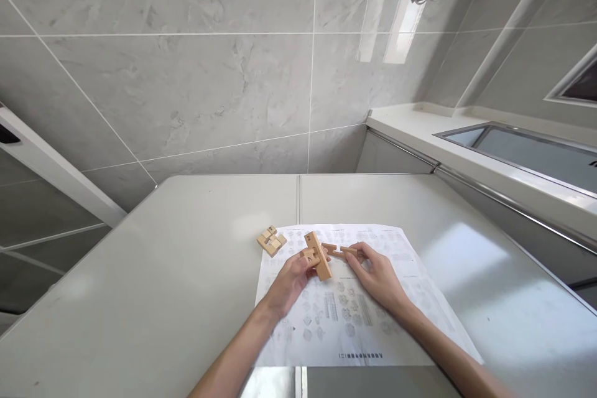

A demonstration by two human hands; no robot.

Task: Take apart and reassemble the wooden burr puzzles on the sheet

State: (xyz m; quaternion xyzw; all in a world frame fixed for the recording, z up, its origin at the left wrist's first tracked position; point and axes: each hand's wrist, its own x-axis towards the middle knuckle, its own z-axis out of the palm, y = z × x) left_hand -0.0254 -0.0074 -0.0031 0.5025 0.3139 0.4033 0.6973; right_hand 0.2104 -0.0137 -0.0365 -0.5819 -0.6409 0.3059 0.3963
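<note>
My left hand [293, 277] is closed around numbered wooden puzzle pieces [318, 256] that cross each other; a dark "2" shows on the longer one. Between thumb and fingers, my right hand [373, 267] pinches a notched wooden puzzle piece [346, 252]. That piece reaches left toward the pieces in my left hand, and I cannot tell whether they touch. Beyond my left hand lie more wooden puzzle pieces [271, 241], at the paper's upper left edge. Under both hands is a printed instruction sheet [336, 348] with rows of small diagrams.
The sheet lies on a pale table [140, 286] with a seam down its middle. A counter with a sink [527, 149] runs along the right. A grey tiled wall [186, 93] stands behind the table, and a white-framed door [60, 168] is at the left.
</note>
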